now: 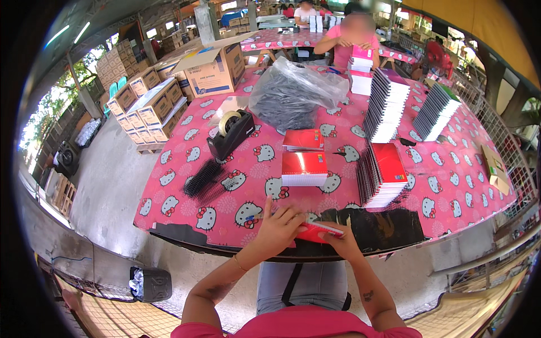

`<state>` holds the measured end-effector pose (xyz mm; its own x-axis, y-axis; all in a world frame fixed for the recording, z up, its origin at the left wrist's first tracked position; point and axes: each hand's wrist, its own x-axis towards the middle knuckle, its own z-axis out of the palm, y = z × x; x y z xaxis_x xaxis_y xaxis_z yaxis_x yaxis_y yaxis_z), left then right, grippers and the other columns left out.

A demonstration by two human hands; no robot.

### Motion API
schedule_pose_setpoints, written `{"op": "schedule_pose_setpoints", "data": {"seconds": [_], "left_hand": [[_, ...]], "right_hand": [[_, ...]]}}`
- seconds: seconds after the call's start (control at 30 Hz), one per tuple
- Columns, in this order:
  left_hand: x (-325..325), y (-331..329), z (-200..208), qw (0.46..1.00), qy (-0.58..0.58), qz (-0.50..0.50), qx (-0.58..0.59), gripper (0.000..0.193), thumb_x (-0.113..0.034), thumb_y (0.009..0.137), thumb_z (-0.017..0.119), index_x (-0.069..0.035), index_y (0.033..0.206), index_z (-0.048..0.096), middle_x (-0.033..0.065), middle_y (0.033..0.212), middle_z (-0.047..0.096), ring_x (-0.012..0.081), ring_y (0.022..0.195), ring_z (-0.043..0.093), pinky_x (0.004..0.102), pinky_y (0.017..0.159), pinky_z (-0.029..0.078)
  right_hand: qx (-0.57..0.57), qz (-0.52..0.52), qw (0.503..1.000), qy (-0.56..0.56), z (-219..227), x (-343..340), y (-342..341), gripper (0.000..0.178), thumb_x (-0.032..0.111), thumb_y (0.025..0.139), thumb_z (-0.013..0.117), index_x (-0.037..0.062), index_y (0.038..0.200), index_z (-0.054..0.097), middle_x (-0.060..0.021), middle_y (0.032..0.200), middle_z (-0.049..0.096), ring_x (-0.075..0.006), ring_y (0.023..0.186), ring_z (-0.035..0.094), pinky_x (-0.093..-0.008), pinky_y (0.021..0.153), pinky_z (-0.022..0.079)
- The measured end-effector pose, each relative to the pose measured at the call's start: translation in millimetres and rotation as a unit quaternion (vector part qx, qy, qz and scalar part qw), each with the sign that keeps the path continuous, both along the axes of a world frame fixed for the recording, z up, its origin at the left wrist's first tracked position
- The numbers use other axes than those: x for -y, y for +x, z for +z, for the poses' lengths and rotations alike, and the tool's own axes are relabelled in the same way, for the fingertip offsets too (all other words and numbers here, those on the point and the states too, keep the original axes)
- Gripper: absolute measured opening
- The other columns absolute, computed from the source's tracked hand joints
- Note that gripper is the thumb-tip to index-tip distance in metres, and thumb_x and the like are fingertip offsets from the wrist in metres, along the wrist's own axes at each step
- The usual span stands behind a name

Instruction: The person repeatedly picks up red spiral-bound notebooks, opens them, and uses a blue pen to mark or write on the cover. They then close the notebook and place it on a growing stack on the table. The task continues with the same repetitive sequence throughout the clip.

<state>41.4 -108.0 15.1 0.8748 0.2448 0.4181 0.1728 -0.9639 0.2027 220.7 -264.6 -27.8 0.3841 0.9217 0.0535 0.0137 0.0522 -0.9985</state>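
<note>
A small red notebook (311, 231) is held at the table's near edge, its white page edge facing up. My right hand (342, 243) is closed around its right end, thumb on top. My left hand (280, 225) lies over the left end with fingers stretched and spread, slightly blurred; whether it touches the cover is hard to tell. Beyond my hands sit two stacks of red-covered pads, the nearer pad stack (304, 169) and the farther pad stack (302, 139). To the right stands a stack of spiral-bound red notebooks (384, 176). Black spiral coils (204, 177) lie left of my hands.
A black tape dispenser (232, 135) and a clear plastic bag (297, 93) of dark coils lie further back. Tall spiral notebook stacks (387, 105) stand at right. Across the pink table (169, 197), a person (352, 42) handles pads. Cartons (211, 70) stand at left.
</note>
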Motion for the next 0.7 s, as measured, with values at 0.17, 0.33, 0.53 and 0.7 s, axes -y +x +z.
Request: {"op": "schedule_pose_setpoints", "data": {"seconds": [0.17, 0.33, 0.53, 0.7], "left_hand": [[47.2, -4.5, -22.8, 0.997, 0.052, 0.066, 0.004, 0.068, -0.046, 0.098, 0.051, 0.002, 0.145, 0.042, 0.0196, 0.153, 0.04, 0.0386, 0.146, 0.03, 0.0675, 0.113, 0.011], [5.6, 5.1, 16.5, 0.988, 0.093, 0.109, 0.052, 0.062, -0.04, 0.095, 0.059, -0.001, 0.143, 0.047, 0.0175, 0.147, 0.047, 0.0346, 0.143, 0.035, 0.0639, 0.114, 0.018], [-8.5, -30.8, -18.9, 0.987, -0.04, 0.091, 0.123, 0.05, -0.028, 0.092, 0.064, -0.006, 0.136, 0.055, 0.016, 0.134, 0.055, 0.0358, 0.127, 0.049, 0.0587, 0.108, 0.031], [-29.6, -47.2, -28.8, 0.995, 0.053, 0.084, -0.018, 0.05, -0.024, 0.092, 0.063, -0.005, 0.137, 0.053, 0.0168, 0.117, 0.06, 0.0388, 0.102, 0.06, 0.0496, 0.09, 0.049]], "right_hand": [[-0.042, -0.059, 0.997, 0.005, 19.4, 0.7, -21.0, 0.03, 0.009, 0.093, 0.069, 0.0002, 0.122, 0.068, -0.0006, 0.101, 0.068, -0.0043, 0.08, 0.055, -0.0208, 0.069, 0.048], [-0.004, -0.049, 0.998, 0.032, 15.9, -4.3, -26.3, 0.031, 0.011, 0.092, 0.071, -0.0001, 0.122, 0.068, -0.0037, 0.107, 0.069, -0.0065, 0.089, 0.06, -0.0215, 0.074, 0.05], [-0.045, -0.167, 0.982, 0.079, -0.4, -2.8, -5.0, 0.032, 0.009, 0.092, 0.07, -0.0019, 0.122, 0.067, -0.0053, 0.108, 0.069, -0.011, 0.098, 0.062, -0.0252, 0.087, 0.049], [-0.021, -0.128, 0.989, 0.077, -1.0, -13.9, -12.7, 0.029, 0.008, 0.095, 0.067, -0.0044, 0.121, 0.066, -0.0093, 0.115, 0.07, -0.0124, 0.104, 0.062, -0.0271, 0.095, 0.047]]}}
